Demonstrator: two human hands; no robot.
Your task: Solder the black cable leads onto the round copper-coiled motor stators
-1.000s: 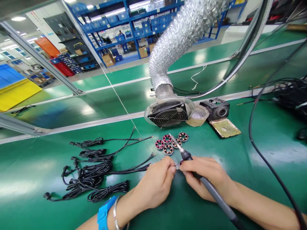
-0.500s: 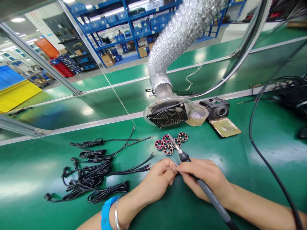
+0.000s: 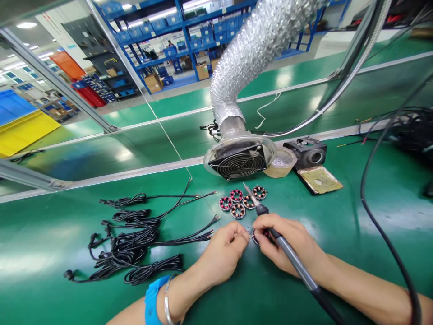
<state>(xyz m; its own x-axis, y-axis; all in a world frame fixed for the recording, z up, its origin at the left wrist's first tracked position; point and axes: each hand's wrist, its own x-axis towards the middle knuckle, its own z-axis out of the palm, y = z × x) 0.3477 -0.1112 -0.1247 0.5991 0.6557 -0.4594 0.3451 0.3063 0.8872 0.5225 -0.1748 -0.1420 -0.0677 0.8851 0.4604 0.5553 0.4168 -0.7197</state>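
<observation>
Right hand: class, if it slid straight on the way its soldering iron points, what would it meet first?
Probably the cluster of small wound coils just beyond the right hand; the soldering iron tip already overlaps them, though its height is unclear.

The hands have drawn slightly apart, uncovering a small wound ring (image 3: 257, 236) beneath the right hand (image 3: 287, 246) fingers.

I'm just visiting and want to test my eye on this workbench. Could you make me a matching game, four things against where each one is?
Things:
1. soldering iron
2. black cable bundles
3. extraction fan
4. ring-shaped coil parts

Places:
A. lying on the green mat to the left of the hands
B. at the end of the silver hose, behind the coil parts
C. held in the right hand
D. grouped on the mat between the fan and the hands

Pairs: 1-C, 2-A, 3-B, 4-D
</observation>
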